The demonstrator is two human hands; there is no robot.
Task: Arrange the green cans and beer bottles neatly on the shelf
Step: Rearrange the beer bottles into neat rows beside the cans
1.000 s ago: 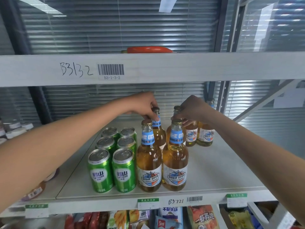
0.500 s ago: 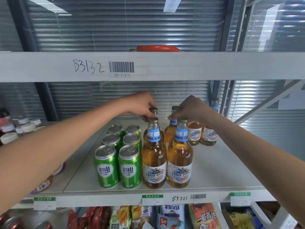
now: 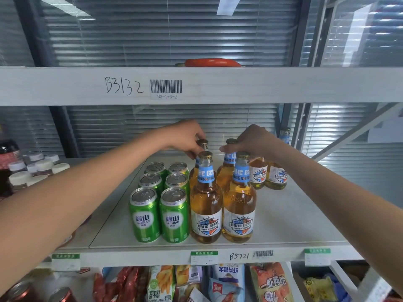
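Head view: both hands are up at the second row of beer bottles on the white shelf [image 3: 283, 216]. Left hand [image 3: 185, 138] has its fingers pinched narrow on the neck of the second-row left bottle [image 3: 202, 144], just under the gold cap. Right hand [image 3: 253, 141] is curled over the neck of the second-row right bottle [image 3: 229, 164], thumb pressed at the blue neck label; its cap shows just left of the knuckles.

Directly below and in front of the left grip: front-left bottle [image 3: 206, 205], upright at the shelf edge. Front-right bottle [image 3: 238, 203] stands just beside it, below the right grip. Both labels face out.

Right of the right grip, further back: two more bottles [image 3: 258, 175] and [image 3: 277, 176] side by side, partly hidden by the right wrist. Another bottle's top [image 3: 285, 134] shows behind that hand.

Left of the left grip, lower: six green cans [image 3: 160, 192] in a two-wide, three-deep block, front pair touching the front-left bottle.

Upper shelf beam [image 3: 283, 86] crosses above both hands, marked B3132.
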